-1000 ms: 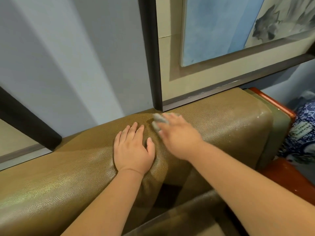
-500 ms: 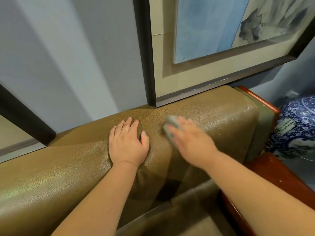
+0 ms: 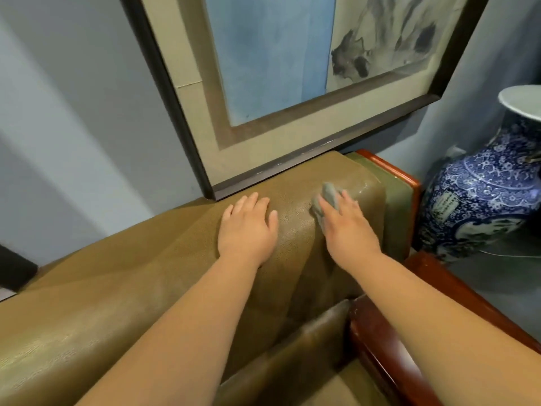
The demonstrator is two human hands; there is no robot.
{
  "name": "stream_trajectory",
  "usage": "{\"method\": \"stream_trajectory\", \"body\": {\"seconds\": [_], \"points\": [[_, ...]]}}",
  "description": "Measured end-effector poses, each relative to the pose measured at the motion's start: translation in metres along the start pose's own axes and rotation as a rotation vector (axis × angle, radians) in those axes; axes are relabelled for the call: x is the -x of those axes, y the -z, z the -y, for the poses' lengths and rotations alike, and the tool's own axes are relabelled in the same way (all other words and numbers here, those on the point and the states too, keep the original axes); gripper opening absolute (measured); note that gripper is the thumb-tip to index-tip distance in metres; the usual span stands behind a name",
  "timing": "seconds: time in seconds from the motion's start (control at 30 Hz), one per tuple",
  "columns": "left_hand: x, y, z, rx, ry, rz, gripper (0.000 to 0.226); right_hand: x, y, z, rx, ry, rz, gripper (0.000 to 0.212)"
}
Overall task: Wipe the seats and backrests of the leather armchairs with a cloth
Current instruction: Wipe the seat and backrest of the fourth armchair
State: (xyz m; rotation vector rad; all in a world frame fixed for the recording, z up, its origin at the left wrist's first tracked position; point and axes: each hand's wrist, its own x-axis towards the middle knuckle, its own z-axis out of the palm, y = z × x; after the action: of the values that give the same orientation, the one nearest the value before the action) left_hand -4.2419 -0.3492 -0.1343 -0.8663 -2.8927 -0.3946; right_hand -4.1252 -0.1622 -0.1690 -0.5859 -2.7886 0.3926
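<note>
Looking down from the head camera, I see both bare forearms reaching forward over the olive leather seat cushion (image 3: pixel 292 361), with the glossy red-brown wooden armrest (image 3: pixel 377 356) running along its right side. Farther on, the left hand (image 3: pixel 247 227) lies palm down on the rounded top of the backrest (image 3: pixel 117 288), fingers straight and slightly spread, holding nothing. Just to its right, apart from it, the right hand (image 3: pixel 348 227) presses the grey cloth (image 3: pixel 326 200) flat against the backrest near its right end. The fingers lie extended over the cloth rather than curled round it; the cloth bunches out ahead of the fingertips and along the hand's left edge, and the rest of it is hidden under the palm, so I cannot tell how the thumb sits. Beyond the right corner of the backrest the wooden frame curves round, and a blue-and-white porcelain vase (image 3: pixel 483 197) stands beside it. Behind the chair, a dark-framed painting (image 3: pixel 292 68) hangs on the grey-blue wall (image 3: pixel 73 112), its lower edge close above the top of the backrest.
</note>
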Motion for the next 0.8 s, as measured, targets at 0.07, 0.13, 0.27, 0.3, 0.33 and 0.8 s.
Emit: {"method": "stream_trajectory", "body": {"seconds": [0.07,0.13,0.27,0.3,0.33,0.8], "points": [[-0.007,-0.015,0.002,-0.120,0.002,0.001,0.067,-0.007,0.005,-0.022,-0.095,-0.145,-0.053,0.057],[-0.009,-0.024,0.007,-0.145,0.008,-0.030,0.069,0.003,-0.007,-0.008,-0.130,-0.091,-0.054,0.059],[-0.011,-0.029,0.009,-0.137,0.008,-0.070,0.069,0.039,-0.047,0.019,0.004,0.356,-0.087,0.060],[-0.011,-0.029,0.009,-0.138,0.010,-0.079,0.068,0.029,-0.048,0.006,0.009,0.471,-0.103,0.056],[-0.011,-0.030,0.009,-0.133,0.008,-0.085,0.068,0.016,-0.048,-0.011,0.018,0.550,-0.137,0.051],[-0.014,-0.034,0.011,-0.130,0.005,-0.105,0.067,-0.059,-0.007,-0.037,-0.076,0.434,-0.158,0.038]]}}
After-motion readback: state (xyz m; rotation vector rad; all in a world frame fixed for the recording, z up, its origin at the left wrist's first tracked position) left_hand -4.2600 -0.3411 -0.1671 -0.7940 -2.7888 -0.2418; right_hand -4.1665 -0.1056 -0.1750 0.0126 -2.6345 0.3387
